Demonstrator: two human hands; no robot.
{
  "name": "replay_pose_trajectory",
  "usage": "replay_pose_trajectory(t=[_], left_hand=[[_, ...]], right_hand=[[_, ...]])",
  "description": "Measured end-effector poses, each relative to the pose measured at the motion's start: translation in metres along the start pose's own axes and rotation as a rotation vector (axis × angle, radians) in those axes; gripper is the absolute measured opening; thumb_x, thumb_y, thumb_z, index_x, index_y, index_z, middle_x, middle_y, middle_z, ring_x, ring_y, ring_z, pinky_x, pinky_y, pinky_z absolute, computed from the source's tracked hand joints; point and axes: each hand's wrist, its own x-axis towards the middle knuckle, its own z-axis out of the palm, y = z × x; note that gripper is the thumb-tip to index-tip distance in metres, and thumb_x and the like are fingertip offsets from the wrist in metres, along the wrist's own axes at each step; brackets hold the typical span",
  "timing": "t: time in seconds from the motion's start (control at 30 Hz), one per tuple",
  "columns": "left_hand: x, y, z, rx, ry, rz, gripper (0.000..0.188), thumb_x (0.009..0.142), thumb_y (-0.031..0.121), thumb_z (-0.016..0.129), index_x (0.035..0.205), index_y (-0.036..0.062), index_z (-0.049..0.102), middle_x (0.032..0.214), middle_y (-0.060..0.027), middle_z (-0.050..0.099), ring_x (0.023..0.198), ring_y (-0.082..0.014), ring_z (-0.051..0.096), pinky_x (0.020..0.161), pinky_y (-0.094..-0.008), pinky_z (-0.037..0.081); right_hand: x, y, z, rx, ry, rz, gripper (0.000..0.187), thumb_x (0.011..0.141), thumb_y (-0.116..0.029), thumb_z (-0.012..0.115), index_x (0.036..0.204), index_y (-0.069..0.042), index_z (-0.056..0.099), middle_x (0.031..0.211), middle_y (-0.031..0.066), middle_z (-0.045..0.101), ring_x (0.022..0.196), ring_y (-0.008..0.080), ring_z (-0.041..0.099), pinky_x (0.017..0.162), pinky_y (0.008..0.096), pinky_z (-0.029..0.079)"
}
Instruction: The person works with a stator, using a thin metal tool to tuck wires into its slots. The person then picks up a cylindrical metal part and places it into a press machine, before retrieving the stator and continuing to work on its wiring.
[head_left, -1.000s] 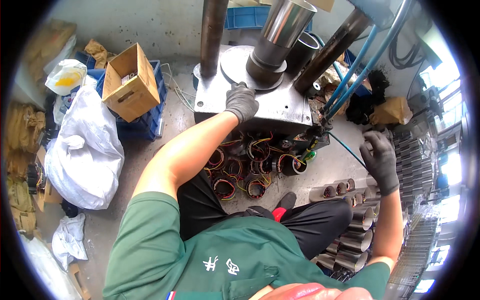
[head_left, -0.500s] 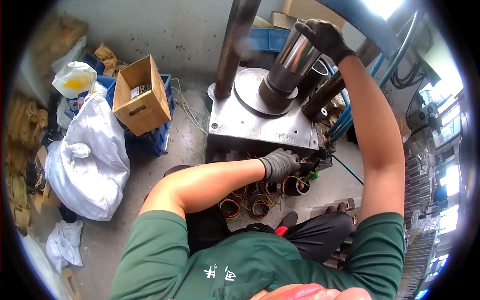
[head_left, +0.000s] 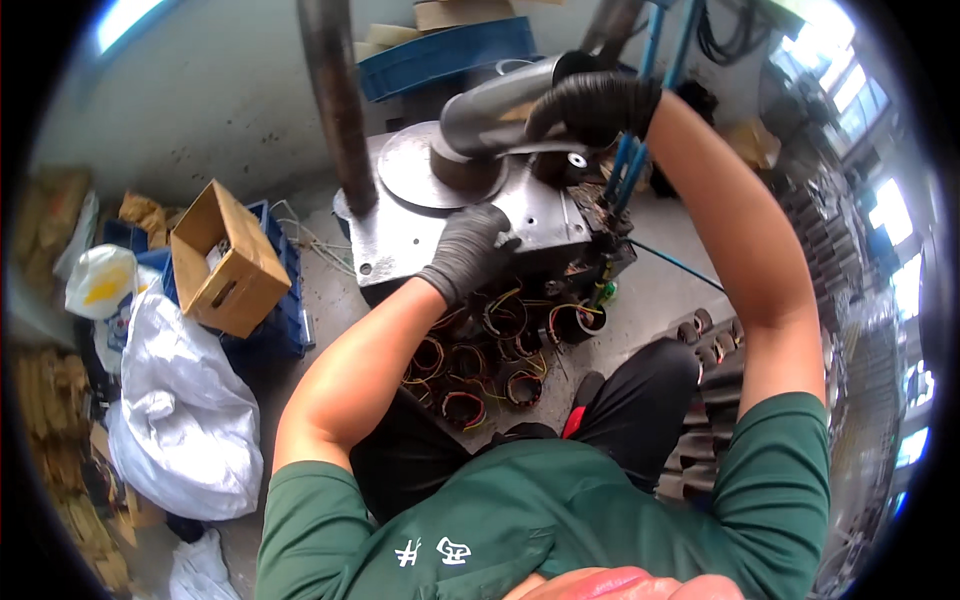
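Note:
My right hand (head_left: 597, 108), in a dark glove, is wrapped round the upper part of a shiny metal cylinder (head_left: 485, 118). The cylinder leans far over to the right. Its lower end is above a short dark round stub (head_left: 462, 172), which stands on a round steel disc (head_left: 408, 172); whether the two touch I cannot tell. My left hand (head_left: 468, 250), also gloved, is closed at the front edge of the steel machine bed (head_left: 395, 255). Its curled fingers hide anything inside them. Below it, several round motor stators (head_left: 523, 386) with coloured wires stand on the floor.
Thick steel columns (head_left: 338, 110) rise from the bed, and blue hoses (head_left: 640, 130) run at its right. A blue bin (head_left: 450, 62) stands behind. To the left are a cardboard box (head_left: 235, 285) on a blue crate and a white sack (head_left: 185, 410). Metal parts (head_left: 700, 415) lie at the right.
The cylinder, nearly upright on the disc before, has been tipped to the right by my right hand. My left hand has moved up and forward to the bed's front edge. The view has shifted.

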Motion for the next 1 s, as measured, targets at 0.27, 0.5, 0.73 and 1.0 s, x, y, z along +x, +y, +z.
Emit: replay_pose_trajectory(t=[0.27, 0.5, 0.73, 1.0], left_hand=[[0.011, -0.013, 0.005, -0.297, 0.386, -0.252, 0.021, 0.09, 0.016, 0.075, 0.104, 0.0028, 0.067, 0.102, -0.0159, 0.066, 0.093, -0.032, 0.066, 0.085, -0.043, 0.054], [0.017, -0.04, 0.022, -0.217, 0.339, -0.239, 0.024, 0.091, 0.014, 0.073, 0.111, 0.0029, 0.067, 0.107, -0.0141, 0.066, 0.1, -0.0276, 0.065, 0.093, -0.0376, 0.052], [0.096, -0.056, 0.035, -0.263, -0.153, -0.305, 0.034, 0.102, 0.03, 0.063, 0.123, 0.0039, 0.068, 0.112, -0.0137, 0.074, 0.1, -0.0246, 0.068, 0.092, -0.0379, 0.052], [0.12, -0.047, 0.043, 0.477, -0.281, -0.036, 0.033, 0.078, 0.012, 0.069, 0.11, 0.015, 0.066, 0.103, -0.0179, 0.071, 0.101, -0.0408, 0.068, 0.087, -0.0473, 0.054]], right_hand=[[-0.061, 0.192, 0.161, 0.362, 0.576, -0.504, 0.053, 0.085, -0.012, 0.058, 0.136, 0.004, 0.057, 0.141, 0.0176, 0.059, 0.128, 0.028, 0.059, 0.112, 0.0356, 0.046], [-0.098, 0.19, 0.221, 2.129, 0.526, -0.164, 0.051, 0.084, -0.013, 0.054, 0.131, 0.004, 0.055, 0.121, 0.0188, 0.064, 0.11, 0.0332, 0.067, 0.1, 0.0434, 0.057], [-0.09, 0.213, 0.228, 1.991, 0.405, -0.246, 0.065, 0.079, -0.03, 0.059, 0.138, -0.002, 0.052, 0.115, 0.0173, 0.068, 0.095, 0.0307, 0.07, 0.08, 0.0426, 0.061], [-0.06, 0.221, 0.233, 1.959, 0.732, -0.256, 0.039, 0.07, -0.033, 0.074, 0.099, -0.008, 0.065, 0.101, 0.009, 0.061, 0.091, 0.0216, 0.055, 0.084, 0.0354, 0.047]])
